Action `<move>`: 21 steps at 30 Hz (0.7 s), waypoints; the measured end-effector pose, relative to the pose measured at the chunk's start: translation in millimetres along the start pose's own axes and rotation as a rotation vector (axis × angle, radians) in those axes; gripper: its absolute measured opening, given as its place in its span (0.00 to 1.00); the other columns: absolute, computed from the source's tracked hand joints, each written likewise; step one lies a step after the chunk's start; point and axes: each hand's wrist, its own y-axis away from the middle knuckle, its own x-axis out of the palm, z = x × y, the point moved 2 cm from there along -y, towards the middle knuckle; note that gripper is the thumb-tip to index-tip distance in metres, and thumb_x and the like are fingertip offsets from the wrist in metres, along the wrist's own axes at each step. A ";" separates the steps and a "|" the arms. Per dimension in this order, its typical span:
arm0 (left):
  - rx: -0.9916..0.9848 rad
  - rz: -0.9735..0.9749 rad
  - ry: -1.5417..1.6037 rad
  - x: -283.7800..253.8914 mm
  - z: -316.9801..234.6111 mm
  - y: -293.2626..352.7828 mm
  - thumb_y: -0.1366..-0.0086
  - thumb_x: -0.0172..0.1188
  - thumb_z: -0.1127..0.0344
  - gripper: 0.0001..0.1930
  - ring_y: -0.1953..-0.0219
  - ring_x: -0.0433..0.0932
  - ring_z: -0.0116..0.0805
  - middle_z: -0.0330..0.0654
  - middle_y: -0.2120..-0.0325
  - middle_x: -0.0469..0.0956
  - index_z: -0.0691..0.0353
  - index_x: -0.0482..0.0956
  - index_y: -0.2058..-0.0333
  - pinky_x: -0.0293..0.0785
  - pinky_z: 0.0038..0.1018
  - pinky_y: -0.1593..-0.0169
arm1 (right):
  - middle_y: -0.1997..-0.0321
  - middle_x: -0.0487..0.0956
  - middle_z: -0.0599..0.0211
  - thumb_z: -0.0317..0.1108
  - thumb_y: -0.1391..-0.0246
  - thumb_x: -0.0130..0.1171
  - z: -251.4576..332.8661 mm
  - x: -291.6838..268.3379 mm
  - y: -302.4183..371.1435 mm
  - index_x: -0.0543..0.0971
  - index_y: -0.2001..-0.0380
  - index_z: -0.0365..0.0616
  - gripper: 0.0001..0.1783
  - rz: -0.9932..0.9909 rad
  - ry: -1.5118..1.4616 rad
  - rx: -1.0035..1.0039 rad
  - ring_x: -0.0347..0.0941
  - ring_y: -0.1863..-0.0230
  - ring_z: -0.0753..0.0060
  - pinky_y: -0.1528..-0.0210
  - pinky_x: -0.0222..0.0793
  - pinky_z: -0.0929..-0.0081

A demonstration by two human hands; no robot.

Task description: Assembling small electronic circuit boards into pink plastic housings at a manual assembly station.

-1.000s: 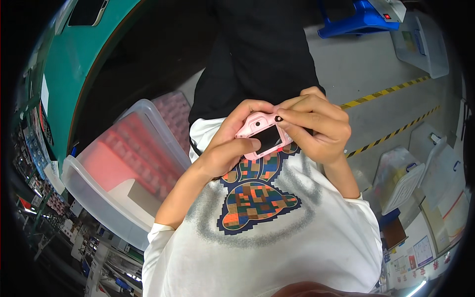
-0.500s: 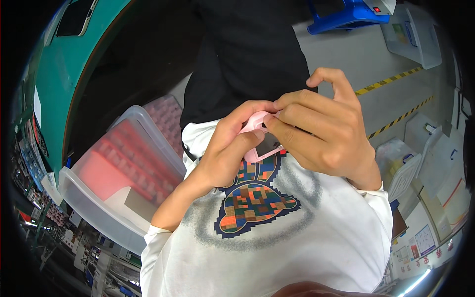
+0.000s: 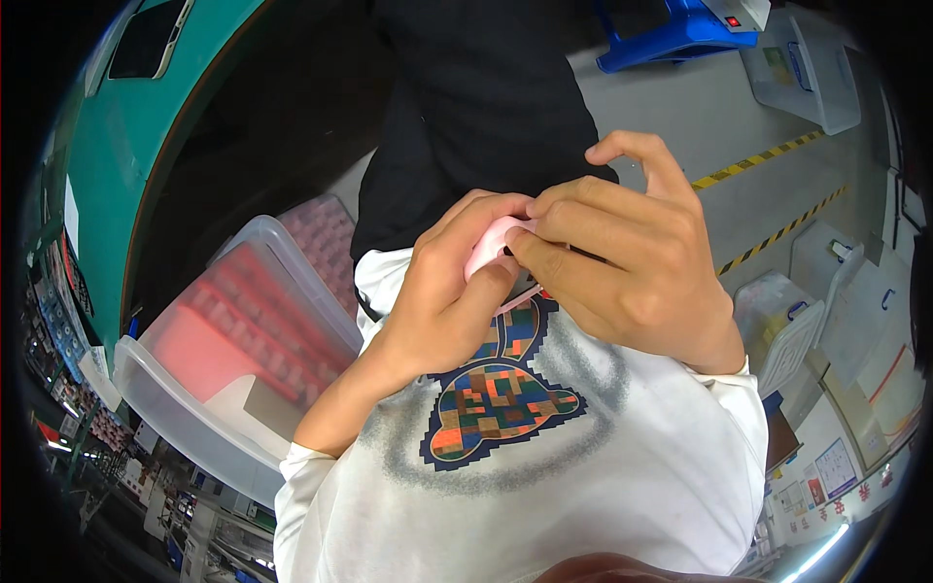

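In front of my chest, a small rounded pink plastic casing (image 3: 491,245) is held between my two hands. My left hand (image 3: 432,306) is closed round its left side, with the thumb pressed on its near face. My right hand (image 3: 632,257) pinches at the casing's right side with its fingertips, while one finger is crooked up and away from it. A small dark spot shows beside the right fingertips; whether it is a hole or a part I cannot tell. Fingers cover much of the casing, and only a slim pink edge shows below them.
At my left stands a translucent plastic bin (image 3: 233,330) with pink trays and a white carton piece (image 3: 262,413). Beyond it, a phone (image 3: 149,39) lies on a green tabletop (image 3: 107,146). A blue stool (image 3: 671,44) is at the far right, with clear lidded boxes (image 3: 768,301) along the right side.
The casing has tilted in my hands, so less of its grey panel and lower rim shows. Both hands have shifted slightly left and keep their hold.
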 end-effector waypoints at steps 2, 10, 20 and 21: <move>0.026 0.003 -0.012 -0.1 0.3 -0.2 0.45 0.48 0.79 0.24 0.59 0.75 0.39 0.51 0.56 0.77 0.71 0.74 0.47 0.71 0.27 0.53 | 0.74 0.79 0.74 0.25 0.57 0.70 0.9 -2.5 -0.3 0.86 0.77 0.46 0.03 0.008 -0.032 0.027 0.76 0.70 0.76 0.48 0.67 0.61; -0.032 -0.135 0.176 2.6 -0.2 0.5 0.47 0.48 0.79 0.26 0.57 0.78 0.40 0.52 0.54 0.80 0.71 0.76 0.47 0.73 0.25 0.50 | 0.74 0.79 0.73 0.24 0.59 0.70 5.5 2.2 -2.3 0.87 0.76 0.46 0.05 -0.092 -0.078 0.110 0.75 0.71 0.75 0.50 0.67 0.64; 0.072 -0.127 0.195 -3.1 5.2 -1.0 0.48 0.49 0.77 0.27 0.59 0.79 0.39 0.52 0.56 0.82 0.72 0.76 0.47 0.75 0.27 0.53 | 0.74 0.77 0.70 0.20 0.62 0.68 -1.3 11.1 4.2 0.86 0.73 0.42 0.09 -0.245 -0.402 0.221 0.70 0.73 0.73 0.54 0.65 0.69; 0.073 -0.125 0.195 -3.1 4.6 -1.1 0.48 0.49 0.77 0.27 0.59 0.79 0.39 0.52 0.56 0.82 0.72 0.76 0.47 0.75 0.27 0.53 | 0.74 0.77 0.70 0.20 0.62 0.68 -1.6 11.6 4.0 0.86 0.73 0.42 0.09 -0.246 -0.401 0.222 0.70 0.73 0.73 0.54 0.65 0.69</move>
